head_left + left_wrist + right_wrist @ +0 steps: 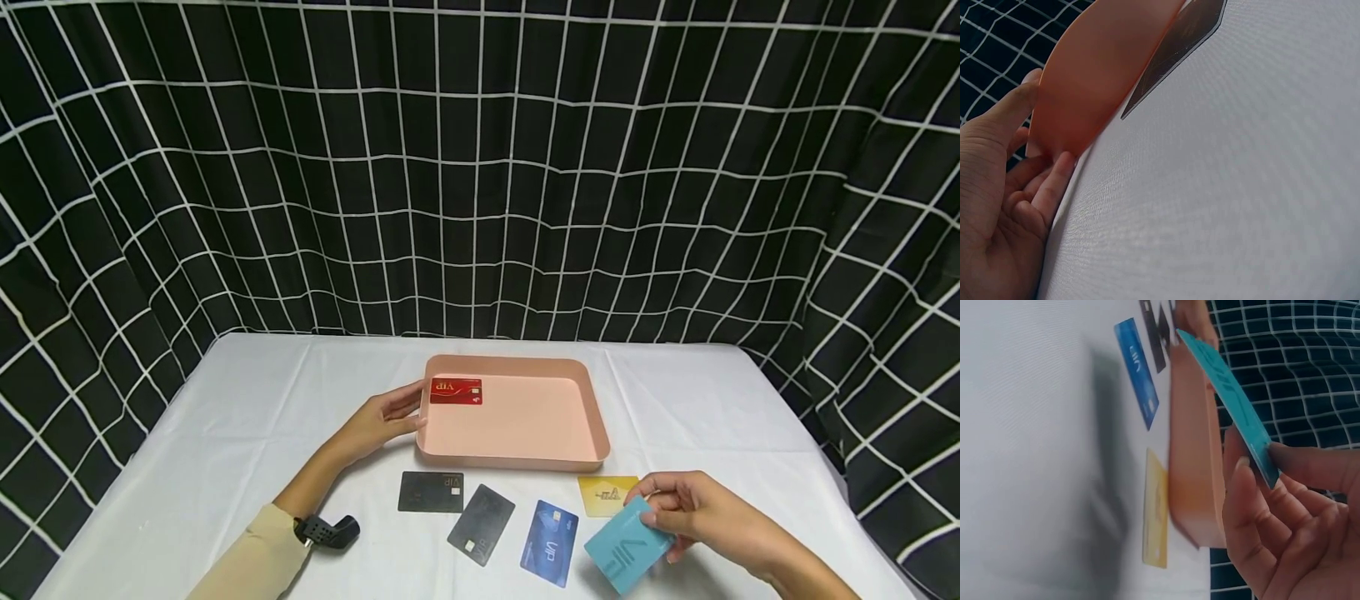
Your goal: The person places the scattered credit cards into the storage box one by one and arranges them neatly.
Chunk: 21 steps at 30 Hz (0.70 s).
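Observation:
My right hand pinches a teal VIP card between thumb and fingers, raised above the cloth and tilted; the right wrist view shows the card nearly edge-on. My left hand holds the left end of a shallow pink tray, its fingers against the wall in the left wrist view. Inside the tray, at its far left, lies a red VIP card. A yellow card lies just beyond the teal one, partly behind it and the right hand.
In front of the tray lie a black VIP card, a dark grey card turned at a slant, and a blue VIP card. A white cloth covers the table. Behind it hangs a black curtain with a white grid.

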Tool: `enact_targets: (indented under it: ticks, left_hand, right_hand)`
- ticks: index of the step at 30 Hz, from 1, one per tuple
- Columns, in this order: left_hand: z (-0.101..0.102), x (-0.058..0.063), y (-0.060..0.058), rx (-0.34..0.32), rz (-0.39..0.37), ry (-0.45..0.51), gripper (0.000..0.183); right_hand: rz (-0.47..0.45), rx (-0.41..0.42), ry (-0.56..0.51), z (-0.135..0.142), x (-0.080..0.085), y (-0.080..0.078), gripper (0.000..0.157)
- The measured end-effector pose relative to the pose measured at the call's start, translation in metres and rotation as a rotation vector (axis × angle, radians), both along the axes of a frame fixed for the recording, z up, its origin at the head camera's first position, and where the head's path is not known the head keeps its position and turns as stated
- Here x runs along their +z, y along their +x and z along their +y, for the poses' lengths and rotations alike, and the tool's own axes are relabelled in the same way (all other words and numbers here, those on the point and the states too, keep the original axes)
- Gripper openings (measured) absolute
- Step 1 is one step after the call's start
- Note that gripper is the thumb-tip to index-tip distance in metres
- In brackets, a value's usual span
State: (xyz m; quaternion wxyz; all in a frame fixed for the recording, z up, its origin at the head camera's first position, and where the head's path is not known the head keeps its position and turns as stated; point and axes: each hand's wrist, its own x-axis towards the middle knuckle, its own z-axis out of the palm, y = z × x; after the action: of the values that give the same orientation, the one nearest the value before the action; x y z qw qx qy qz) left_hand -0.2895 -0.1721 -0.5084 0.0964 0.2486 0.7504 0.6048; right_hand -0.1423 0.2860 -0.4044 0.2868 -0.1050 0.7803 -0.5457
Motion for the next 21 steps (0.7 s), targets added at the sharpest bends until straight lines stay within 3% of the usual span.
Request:
enact_targets:
  ticks: [21]
  left_hand:
    - [0.001, -0.003, -0.002, 0.009, 0.004, -0.001, 0.070]
  right_hand:
    - [0.133, -0.088, -0.072, -0.014, 0.013, -0.008, 0.039]
